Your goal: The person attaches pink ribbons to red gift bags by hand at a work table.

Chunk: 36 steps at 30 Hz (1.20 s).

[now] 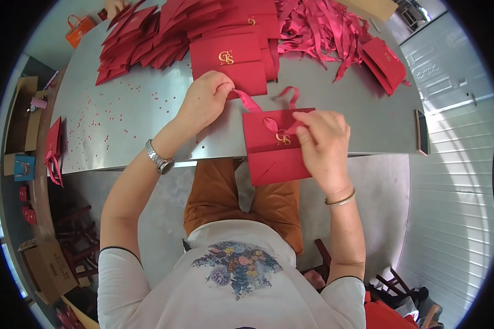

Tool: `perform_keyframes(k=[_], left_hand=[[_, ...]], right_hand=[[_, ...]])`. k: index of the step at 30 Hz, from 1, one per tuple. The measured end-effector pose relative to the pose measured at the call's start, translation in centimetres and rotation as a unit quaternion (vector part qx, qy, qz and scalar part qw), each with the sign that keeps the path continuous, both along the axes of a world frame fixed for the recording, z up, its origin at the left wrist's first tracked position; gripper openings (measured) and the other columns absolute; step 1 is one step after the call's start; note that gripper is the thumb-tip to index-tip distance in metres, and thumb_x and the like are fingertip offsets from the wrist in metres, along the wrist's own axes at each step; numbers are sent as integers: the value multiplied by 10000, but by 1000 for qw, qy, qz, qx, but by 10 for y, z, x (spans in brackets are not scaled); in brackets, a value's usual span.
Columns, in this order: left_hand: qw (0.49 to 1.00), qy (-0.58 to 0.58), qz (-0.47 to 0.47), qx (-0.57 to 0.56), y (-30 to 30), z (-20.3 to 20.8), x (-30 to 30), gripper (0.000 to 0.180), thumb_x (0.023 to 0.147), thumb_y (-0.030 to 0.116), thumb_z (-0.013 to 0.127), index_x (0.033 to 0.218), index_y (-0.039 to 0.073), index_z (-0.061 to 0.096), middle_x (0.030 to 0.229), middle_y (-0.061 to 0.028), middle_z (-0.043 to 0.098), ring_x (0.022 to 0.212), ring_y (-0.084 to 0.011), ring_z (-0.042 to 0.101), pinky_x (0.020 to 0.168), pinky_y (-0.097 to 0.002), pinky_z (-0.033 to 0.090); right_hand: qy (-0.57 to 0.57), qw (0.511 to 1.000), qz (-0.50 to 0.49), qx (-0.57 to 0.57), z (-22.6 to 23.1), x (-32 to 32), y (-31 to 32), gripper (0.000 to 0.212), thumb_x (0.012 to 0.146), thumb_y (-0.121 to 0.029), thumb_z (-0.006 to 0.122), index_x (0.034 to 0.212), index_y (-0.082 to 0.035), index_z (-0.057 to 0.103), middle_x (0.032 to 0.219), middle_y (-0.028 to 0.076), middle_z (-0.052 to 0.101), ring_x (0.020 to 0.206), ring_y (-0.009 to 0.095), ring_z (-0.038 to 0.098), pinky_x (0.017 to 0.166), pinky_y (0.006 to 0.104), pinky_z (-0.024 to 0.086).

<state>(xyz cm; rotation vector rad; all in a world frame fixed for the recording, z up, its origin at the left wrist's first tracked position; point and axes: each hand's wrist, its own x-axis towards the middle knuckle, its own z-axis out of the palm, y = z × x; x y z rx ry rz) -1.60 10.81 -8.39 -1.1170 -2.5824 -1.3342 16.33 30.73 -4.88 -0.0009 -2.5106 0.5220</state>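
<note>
A flat red paper gift bag [263,143] with gold lettering lies across the table's near edge, its lower part jutting out over my lap. Pinched in my left hand [203,104], above the bag's upper left, is one end of a pinkish-red satin ribbon [248,102]. The ribbon runs down to the bag and shows again as a small loop on its front. My right hand [326,143] is closed at the bag's right side, thumb and forefinger pinching the ribbon near the lettering. Another ribbon length curls up behind the bag's top edge.
Flat red bags [228,55] are stacked just beyond, with more heaped at the far left. A tangle of ribbons [318,33] lies at the far right, near a few red bags [384,66]. Red specks dot the metal table [148,129]; a phone-like object [421,131] is at its right edge.
</note>
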Motion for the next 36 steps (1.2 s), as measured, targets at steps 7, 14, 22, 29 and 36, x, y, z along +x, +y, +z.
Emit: perform_keyframes(k=[7,14,22,29,36], left_hand=[[999,-41,5,12,0,0,2,158,907,113,550,930,-21,631,893,-175,635,858,-343,614,769,-399,484],[998,-52,7,24,-5,-2,6,162,900,117,552,927,-20,637,888,-177,639,851,-346,617,768,-404,486],[997,-6,9,-71,-5,-1,8,170,885,147,540,885,6,635,900,-173,641,864,-365,618,757,-428,492],[991,48,25,-122,-3,0,11,144,899,133,569,916,2,624,876,-151,620,810,-338,615,723,-404,488],[971,198,86,-103,14,8,-14,146,914,172,565,937,44,632,938,-121,635,841,-349,618,703,-428,494]], right_hand=[[-28,997,35,-58,-6,-4,10,178,777,-36,695,949,-78,688,911,55,657,893,257,584,791,377,460],[-98,974,95,183,7,-23,7,97,729,-80,711,770,-110,628,798,34,624,834,224,601,721,365,451],[17,986,-154,-69,-33,-25,-1,356,748,-191,738,1034,-70,563,718,39,593,685,285,606,579,384,488],[2,989,-143,-49,-57,7,-11,652,709,-27,685,1314,25,447,941,133,594,815,312,607,707,408,507],[68,992,-107,-24,-81,11,-2,659,679,1,657,1305,40,454,947,119,604,832,282,593,758,407,485]])
